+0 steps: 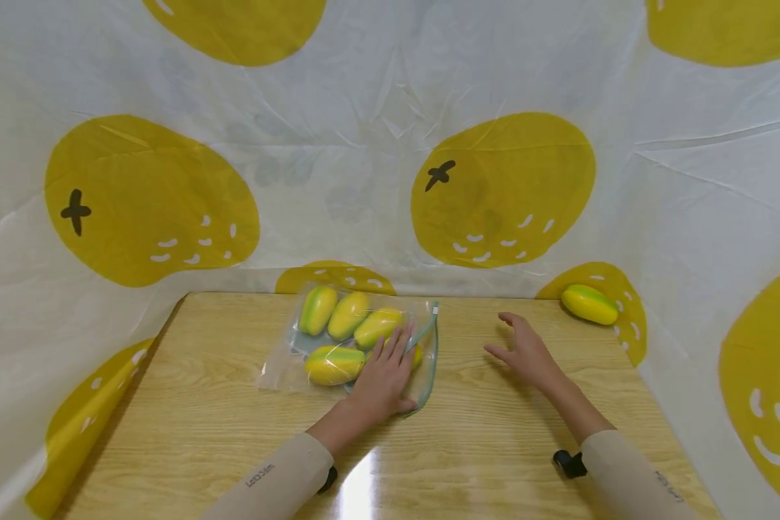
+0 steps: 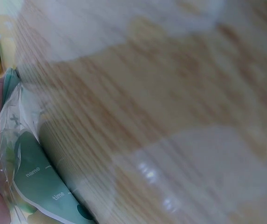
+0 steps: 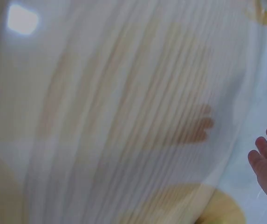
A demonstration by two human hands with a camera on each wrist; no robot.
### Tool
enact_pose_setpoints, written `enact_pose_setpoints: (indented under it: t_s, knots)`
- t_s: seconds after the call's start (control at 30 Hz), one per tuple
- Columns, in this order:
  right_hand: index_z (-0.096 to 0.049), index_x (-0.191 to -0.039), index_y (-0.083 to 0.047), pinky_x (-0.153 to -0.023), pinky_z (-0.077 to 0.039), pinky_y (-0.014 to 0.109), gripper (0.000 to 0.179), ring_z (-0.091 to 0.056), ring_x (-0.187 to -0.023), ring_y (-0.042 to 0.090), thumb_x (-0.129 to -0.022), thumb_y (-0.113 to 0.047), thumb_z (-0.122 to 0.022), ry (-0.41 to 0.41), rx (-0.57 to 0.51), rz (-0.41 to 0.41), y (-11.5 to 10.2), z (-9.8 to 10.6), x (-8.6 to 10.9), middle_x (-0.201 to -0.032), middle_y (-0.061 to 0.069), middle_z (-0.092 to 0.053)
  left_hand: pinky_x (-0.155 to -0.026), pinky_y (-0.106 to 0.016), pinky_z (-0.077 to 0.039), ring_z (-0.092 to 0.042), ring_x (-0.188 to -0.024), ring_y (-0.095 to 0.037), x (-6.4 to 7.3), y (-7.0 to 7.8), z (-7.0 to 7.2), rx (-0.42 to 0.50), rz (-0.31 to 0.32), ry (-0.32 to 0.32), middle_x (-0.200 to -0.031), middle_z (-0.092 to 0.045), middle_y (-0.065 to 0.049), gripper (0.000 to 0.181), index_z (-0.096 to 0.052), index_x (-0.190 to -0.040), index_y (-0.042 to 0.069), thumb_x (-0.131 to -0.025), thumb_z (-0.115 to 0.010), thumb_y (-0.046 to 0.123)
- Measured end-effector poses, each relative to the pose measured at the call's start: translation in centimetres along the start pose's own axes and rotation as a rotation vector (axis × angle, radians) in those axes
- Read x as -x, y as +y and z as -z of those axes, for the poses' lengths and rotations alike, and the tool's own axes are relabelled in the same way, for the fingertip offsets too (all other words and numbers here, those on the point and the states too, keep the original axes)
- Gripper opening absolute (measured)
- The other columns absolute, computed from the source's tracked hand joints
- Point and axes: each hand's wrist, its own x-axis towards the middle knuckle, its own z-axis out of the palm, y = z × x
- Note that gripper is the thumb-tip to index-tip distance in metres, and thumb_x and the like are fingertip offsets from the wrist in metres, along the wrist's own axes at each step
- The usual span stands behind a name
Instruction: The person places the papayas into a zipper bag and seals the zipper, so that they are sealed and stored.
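A clear zip bag (image 1: 279, 375) with a green zip edge (image 1: 434, 361) lies on the table, holding several yellow-green mangoes (image 1: 334, 365). My left hand (image 1: 385, 379) rests on the bag's right part, fingers stretched over the fruit and thumb near the zip edge. In the left wrist view, a green label (image 2: 44, 182) on the bag reads "name" and "time". To the right of the bag, my right hand (image 1: 526, 354) holds nothing, its fingers and thumb spread apart. One loose mango (image 1: 589, 304) lies beyond it at the table's far right corner.
The wooden table (image 1: 221, 433) is bordered at the back and sides by a white cloth (image 1: 338, 202) printed with large yellow fruit. Light reflects off the table's near part. A black wrist device (image 1: 568, 464) sits by the right sleeve.
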Motion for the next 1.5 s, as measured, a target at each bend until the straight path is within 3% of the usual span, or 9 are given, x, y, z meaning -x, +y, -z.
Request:
enact_pose_setpoints:
  t_s: [0.17, 0.43, 0.73, 1.03, 1.33, 1.5]
  knots:
    - [-0.028, -0.157, 0.007, -0.113, -0.031, 0.071, 0.084, -0.031, -0.145, 0.056, -0.097, -0.032, -0.073, 0.023, 0.053, -0.033, 2.1, 2.6, -0.1, -0.159, 0.036, -0.030, -0.126, -0.055, -0.025, -0.013, -0.160, -0.037, -0.3, -0.1, 0.0, -0.003, -0.004, 0.001, -0.173, -0.002, -0.021, 0.113, -0.040, -0.154, 0.003, -0.072, -0.084, 0.068]
    - [-0.028, -0.154, 0.013, -0.108, -0.031, 0.074, 0.086, -0.031, -0.141, 0.060, -0.097, -0.034, -0.073, 0.125, 0.121, -0.042, 5.3, 8.0, -1.1, -0.154, 0.042, -0.031, -0.125, -0.055, -0.025, -0.013, -0.160, -0.037, -0.6, 0.0, -0.1, 0.007, -0.003, 0.010, -0.173, -0.002, -0.021, 0.113, -0.040, -0.153, 0.003, -0.072, -0.084, 0.067]
    - [-0.014, -0.157, 0.016, -0.107, -0.027, 0.077, 0.096, -0.026, -0.138, 0.067, -0.101, -0.044, -0.065, 0.090, 0.189, -0.118, 7.7, 13.4, -2.2, -0.155, 0.047, -0.024, -0.124, -0.056, -0.028, -0.016, -0.159, -0.039, -0.5, -0.1, 0.1, 0.004, -0.010, 0.026, -0.173, -0.005, -0.021, 0.112, -0.042, -0.152, 0.002, -0.072, -0.083, 0.068]
    - [-0.014, -0.158, 0.014, -0.110, -0.023, 0.077, 0.097, -0.024, -0.138, 0.067, -0.100, -0.043, -0.066, 0.028, 0.225, -0.152, 8.7, 14.5, -3.6, -0.155, 0.046, -0.023, -0.124, -0.056, -0.027, -0.015, -0.160, -0.038, -0.2, -0.7, -0.4, -0.005, -0.003, 0.035, -0.173, -0.005, -0.021, 0.112, -0.042, -0.152, 0.003, -0.072, -0.082, 0.070]
    - [-0.009, -0.155, 0.020, -0.107, -0.031, 0.074, 0.099, -0.033, -0.132, 0.066, -0.098, -0.031, -0.071, -0.034, 0.225, -0.130, 9.8, 13.8, -4.0, -0.151, 0.050, -0.023, -0.125, -0.057, -0.026, -0.014, -0.160, -0.039, 0.0, -0.6, -0.3, 0.020, 0.001, 0.020, -0.173, -0.005, -0.021, 0.117, -0.038, -0.155, 0.002, -0.071, -0.084, 0.069]
    - [-0.008, -0.154, 0.022, -0.107, -0.029, 0.075, 0.097, -0.029, -0.132, 0.068, -0.097, -0.024, -0.071, -0.057, 0.236, -0.142, 10.1, 13.4, -3.6, -0.149, 0.053, -0.020, -0.124, -0.057, -0.027, -0.014, -0.160, -0.039, -0.1, -0.4, -0.7, 0.019, -0.006, 0.015, -0.173, -0.004, -0.022, 0.115, -0.040, -0.154, 0.002, -0.072, -0.082, 0.070]
